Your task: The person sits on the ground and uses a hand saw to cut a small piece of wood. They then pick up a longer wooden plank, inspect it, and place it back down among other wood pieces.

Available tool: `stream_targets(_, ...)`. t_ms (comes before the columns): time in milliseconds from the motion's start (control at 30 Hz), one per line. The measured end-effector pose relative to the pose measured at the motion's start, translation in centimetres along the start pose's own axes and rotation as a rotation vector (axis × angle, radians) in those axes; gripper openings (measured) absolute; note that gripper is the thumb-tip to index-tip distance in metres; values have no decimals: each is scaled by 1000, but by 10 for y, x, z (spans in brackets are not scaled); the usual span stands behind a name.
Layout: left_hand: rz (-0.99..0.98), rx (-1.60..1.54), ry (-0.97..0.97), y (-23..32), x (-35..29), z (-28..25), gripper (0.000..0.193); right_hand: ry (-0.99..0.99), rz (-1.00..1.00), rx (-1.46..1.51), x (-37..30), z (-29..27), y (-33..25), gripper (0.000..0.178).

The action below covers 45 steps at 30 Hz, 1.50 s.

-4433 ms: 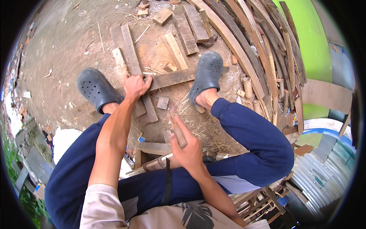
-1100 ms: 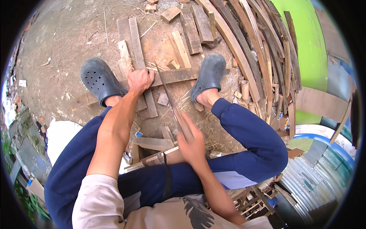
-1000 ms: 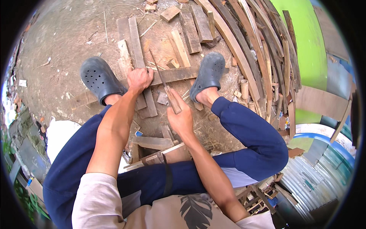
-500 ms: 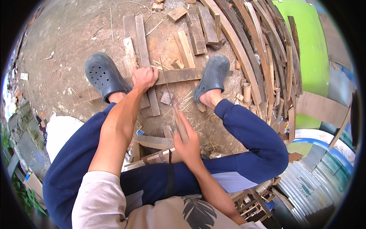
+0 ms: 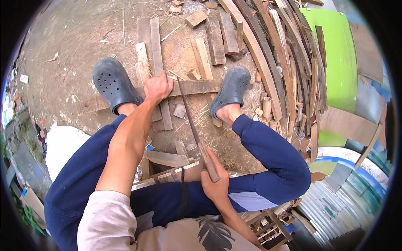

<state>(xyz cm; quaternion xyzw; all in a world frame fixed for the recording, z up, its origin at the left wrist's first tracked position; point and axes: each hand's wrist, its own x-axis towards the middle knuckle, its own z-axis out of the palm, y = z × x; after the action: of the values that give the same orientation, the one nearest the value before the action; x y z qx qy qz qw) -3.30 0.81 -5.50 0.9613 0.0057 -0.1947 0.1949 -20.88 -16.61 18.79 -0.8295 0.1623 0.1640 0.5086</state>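
Observation:
My left hand (image 5: 158, 87) is wrapped over a long wooden plank (image 5: 194, 87) and presses it down between my feet. The plank lies crosswise, each end under or beside a grey clog, the left clog (image 5: 112, 81) and the right clog (image 5: 233, 87). In my right hand (image 5: 216, 186), close to my lap, is the wooden handle of a handsaw (image 5: 191, 121). Its narrow dark blade points away from me, and the tip meets the plank just right of my left hand. Whether the teeth sit in a cut is too small to tell.
Two narrow boards (image 5: 155, 44) run beneath the plank on the dirt floor. Short wood blocks (image 5: 215, 42) lie beyond it. Long timber strips (image 5: 251, 39) are piled at the right, beside a green panel (image 5: 333, 54). Wood pieces (image 5: 165, 158) lie near my lap.
My right hand has drawn the saw back toward my body and slightly right, so more of the blade shows on my side of the plank. My left hand stays on the plank.

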Motion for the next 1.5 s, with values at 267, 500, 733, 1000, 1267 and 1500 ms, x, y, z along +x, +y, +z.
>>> stream_targets(267,22,7,-19,-1,-2,-1,41,-27,-119,-13,31,16,12,60)
stream_targets(500,37,23,45,-3,2,2,40,-4,-25,14,31,12,11,59)
stream_targets(733,-2,5,-17,-1,-1,1,47,-53,12,-40,-3,2,12,61)
stream_targets(1000,1,9,-25,-1,1,-1,45,28,-21,62,42,21,16,57)
stream_targets(1267,19,70,-10,0,0,2,49,-34,3,102,21,18,1,63)
stream_targets(1500,8,71,7,1,0,1,50,-29,47,102,1,0,-2,61)
